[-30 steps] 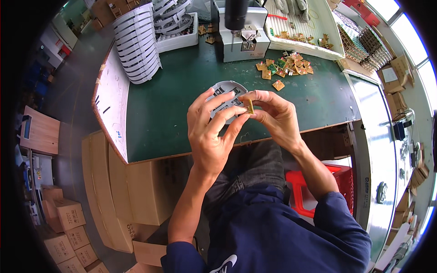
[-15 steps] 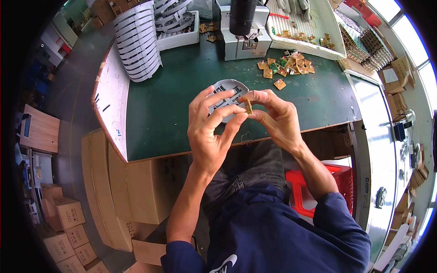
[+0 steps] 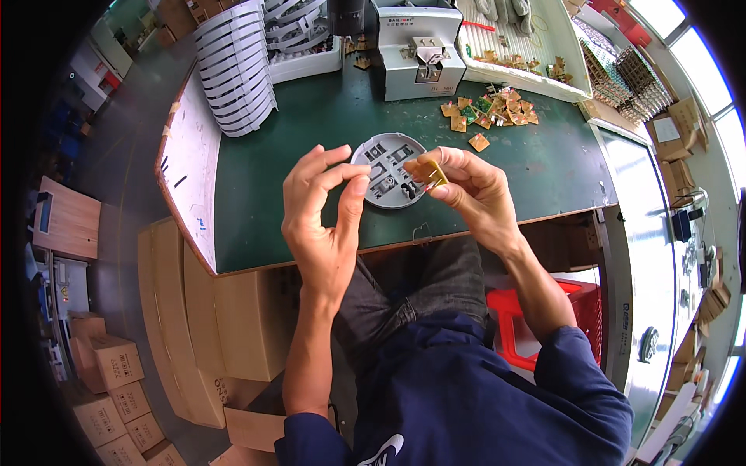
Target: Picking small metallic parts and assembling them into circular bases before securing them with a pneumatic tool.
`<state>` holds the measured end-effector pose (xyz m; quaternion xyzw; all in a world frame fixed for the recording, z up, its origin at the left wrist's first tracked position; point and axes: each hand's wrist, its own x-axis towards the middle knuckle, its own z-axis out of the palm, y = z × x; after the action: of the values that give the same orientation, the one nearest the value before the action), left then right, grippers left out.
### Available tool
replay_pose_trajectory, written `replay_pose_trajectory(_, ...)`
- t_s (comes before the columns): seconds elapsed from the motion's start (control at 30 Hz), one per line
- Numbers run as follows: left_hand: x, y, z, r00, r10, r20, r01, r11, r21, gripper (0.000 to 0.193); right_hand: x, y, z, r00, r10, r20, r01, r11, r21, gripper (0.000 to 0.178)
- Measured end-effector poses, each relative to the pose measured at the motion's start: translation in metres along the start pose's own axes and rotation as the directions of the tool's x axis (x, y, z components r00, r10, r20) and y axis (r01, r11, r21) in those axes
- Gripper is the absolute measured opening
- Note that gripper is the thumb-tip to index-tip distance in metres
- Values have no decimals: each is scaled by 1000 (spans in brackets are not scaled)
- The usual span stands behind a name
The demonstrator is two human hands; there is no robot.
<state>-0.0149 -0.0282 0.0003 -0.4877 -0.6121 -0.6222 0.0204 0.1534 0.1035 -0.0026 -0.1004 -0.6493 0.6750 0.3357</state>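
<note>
My right hand (image 3: 474,186) pinches a small yellow-brown circuit board (image 3: 440,175) between thumb and fingers, tilted up on edge above the table. To its left, my left hand (image 3: 318,213) is raised apart from the board, thumb and index fingertips together; anything between them is too small to make out. Beneath and between both hands, a round grey plastic housing (image 3: 388,203) lies on the green table with its inside facing up, showing slots and dark fittings. The right fingers cover its right edge.
A pile of small circuit boards (image 3: 505,111) lies at the back right, one board (image 3: 479,142) apart. Behind stand a grey machine (image 3: 423,78) and a white tray (image 3: 544,84). Stacked grey rings (image 3: 237,74) rise at the back left beside the table's raised white side (image 3: 190,171).
My left hand has come off the circuit board and moved left. The right hand keeps the board, now turned, and more of the housing shows. The black machine part behind has shifted left.
</note>
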Motion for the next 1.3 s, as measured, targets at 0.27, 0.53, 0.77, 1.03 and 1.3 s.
replay_pose_trajectory(0.27,1,0,11,980,143,139,-166,972,166,14,1,6,-3,999,28,25,-30,996,83,39)
replay_pose_trajectory(0.53,4,-16,3,979,-70,191,27,975,219,71,38,-13,-22,999,-25,21,33,766,-642,34)
replay_pose_trajectory(0.77,-4,-37,38,962,-25,271,-95,903,418,116,80,11,-19,922,-129,365,384,417,-824,33)
replay_pose_trajectory(1.03,0,-36,32,948,-94,303,3,958,285,108,88,18,-17,908,41,417,363,421,-831,37)
replay_pose_trajectory(1.3,4,-40,22,916,-84,393,-46,950,309,96,68,19,-19,906,-69,417,414,349,-841,45)
